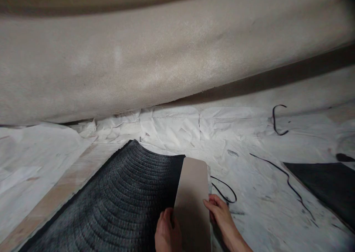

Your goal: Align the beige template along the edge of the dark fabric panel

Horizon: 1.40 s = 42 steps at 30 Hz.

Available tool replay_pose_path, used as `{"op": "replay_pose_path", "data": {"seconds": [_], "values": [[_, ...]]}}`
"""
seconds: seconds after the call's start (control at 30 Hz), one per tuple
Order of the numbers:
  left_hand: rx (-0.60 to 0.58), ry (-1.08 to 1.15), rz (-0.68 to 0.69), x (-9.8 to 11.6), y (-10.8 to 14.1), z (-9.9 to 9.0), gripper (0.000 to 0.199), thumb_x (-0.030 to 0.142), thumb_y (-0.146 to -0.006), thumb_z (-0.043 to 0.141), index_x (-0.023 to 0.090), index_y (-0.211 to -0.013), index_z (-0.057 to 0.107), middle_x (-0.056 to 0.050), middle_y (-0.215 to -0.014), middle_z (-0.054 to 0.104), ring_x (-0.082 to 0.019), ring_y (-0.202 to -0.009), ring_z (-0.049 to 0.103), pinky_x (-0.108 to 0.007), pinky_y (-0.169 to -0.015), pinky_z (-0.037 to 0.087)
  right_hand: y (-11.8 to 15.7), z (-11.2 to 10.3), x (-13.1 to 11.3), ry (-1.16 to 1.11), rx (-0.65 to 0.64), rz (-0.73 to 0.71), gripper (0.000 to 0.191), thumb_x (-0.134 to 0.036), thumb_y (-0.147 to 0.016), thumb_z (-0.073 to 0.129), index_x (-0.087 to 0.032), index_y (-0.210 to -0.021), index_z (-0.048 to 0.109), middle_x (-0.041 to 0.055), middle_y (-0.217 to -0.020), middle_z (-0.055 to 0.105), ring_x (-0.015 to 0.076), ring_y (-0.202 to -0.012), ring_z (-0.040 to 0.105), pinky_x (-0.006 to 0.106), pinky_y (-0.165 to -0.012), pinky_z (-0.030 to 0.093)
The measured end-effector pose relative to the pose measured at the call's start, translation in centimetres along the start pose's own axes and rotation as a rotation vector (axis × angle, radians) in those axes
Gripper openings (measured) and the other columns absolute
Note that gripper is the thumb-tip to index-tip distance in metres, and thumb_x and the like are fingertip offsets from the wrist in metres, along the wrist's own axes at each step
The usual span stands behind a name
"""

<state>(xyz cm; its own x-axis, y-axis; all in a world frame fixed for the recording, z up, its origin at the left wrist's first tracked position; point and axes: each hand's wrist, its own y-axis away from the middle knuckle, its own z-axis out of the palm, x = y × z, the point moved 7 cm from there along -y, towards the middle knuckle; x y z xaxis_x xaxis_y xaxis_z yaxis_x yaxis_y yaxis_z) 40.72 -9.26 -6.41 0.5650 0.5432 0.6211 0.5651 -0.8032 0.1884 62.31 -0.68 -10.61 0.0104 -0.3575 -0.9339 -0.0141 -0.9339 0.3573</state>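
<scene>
A flat beige board (192, 192) with rounded upper corners lies along the right edge of a dark grey ribbed mat (122, 196). My left hand (168, 229) is closed at the board's left edge, its fingers curled down where the board meets the mat. On the opposite side, my right hand (222, 217) grips the board's right edge, thumb on top and the other fingers at its side. What the fingertips of both hands touch below is hidden. The board's near end runs out of view at the bottom.
A large beige fabric sheet (155, 56) hangs across the back. White crumpled sheeting (172, 124) covers the surface beneath it. Thin black strips (288, 181) lie to the right, near another dark piece (324, 185). A bare wooden stretch (52, 192) shows at left.
</scene>
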Motion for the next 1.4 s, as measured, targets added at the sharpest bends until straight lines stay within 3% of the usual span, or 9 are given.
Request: {"op": "replay_pose_path", "data": {"seconds": [0.27, 0.53, 0.87, 1.4], "values": [[0.079, -0.152, 0.104, 1.6, -0.3, 0.4, 0.037, 0.01, -0.088, 0.036, 0.008, -0.111, 0.064, -0.013, -0.102, 0.066, -0.024, -0.101, 0.059, -0.033, -0.092, 0.043, -1.1, 0.7, 0.6, -0.053, -0.023, 0.031, 0.041, -0.056, -0.057, 0.063, -0.019, -0.067, 0.049, -0.0065, -0.044, 0.038, 0.0095, -0.037, 0.033, 0.021, -0.038, 0.022], [0.147, -0.203, 0.229, 1.8, -0.3, 0.6, 0.035, 0.008, -0.086, 0.041, 0.014, -0.112, 0.063, -0.008, -0.099, 0.066, -0.022, -0.094, 0.059, -0.032, -0.086, 0.045, -1.4, 0.6, 0.9, -0.053, -0.002, 0.028, 0.042, -0.055, -0.057, 0.066, -0.02, -0.07, 0.048, -0.007, -0.045, 0.039, 0.0093, -0.038, 0.034, 0.021, -0.037, 0.023], [0.234, -0.262, 0.26, 2.9, 0.8, -0.1, 0.035, 0.002, -0.083, 0.045, 0.016, -0.11, 0.062, -0.007, -0.098, 0.063, -0.019, -0.092, 0.058, -0.03, -0.083, 0.043, -1.8, 0.9, 1.9, -0.036, -0.009, 0.039, 0.039, -0.054, -0.059, 0.066, -0.02, -0.069, 0.049, -0.0068, -0.044, 0.04, 0.0099, -0.036, 0.036, 0.021, -0.037, 0.025], [0.25, -0.287, 0.285, 2.7, 1.7, -0.3, 0.03, 0.004, -0.084, 0.046, 0.019, -0.102, 0.065, -0.005, -0.095, 0.061, -0.02, -0.088, 0.053, -0.031, -0.081, 0.04, -2.5, 0.6, 3.8, 0.137, -0.011, 0.022, 0.038, -0.057, -0.064, 0.06, -0.021, -0.066, 0.046, -0.0048, -0.038, 0.044, 0.0133, -0.035, 0.042, 0.023, -0.039, 0.029]]}}
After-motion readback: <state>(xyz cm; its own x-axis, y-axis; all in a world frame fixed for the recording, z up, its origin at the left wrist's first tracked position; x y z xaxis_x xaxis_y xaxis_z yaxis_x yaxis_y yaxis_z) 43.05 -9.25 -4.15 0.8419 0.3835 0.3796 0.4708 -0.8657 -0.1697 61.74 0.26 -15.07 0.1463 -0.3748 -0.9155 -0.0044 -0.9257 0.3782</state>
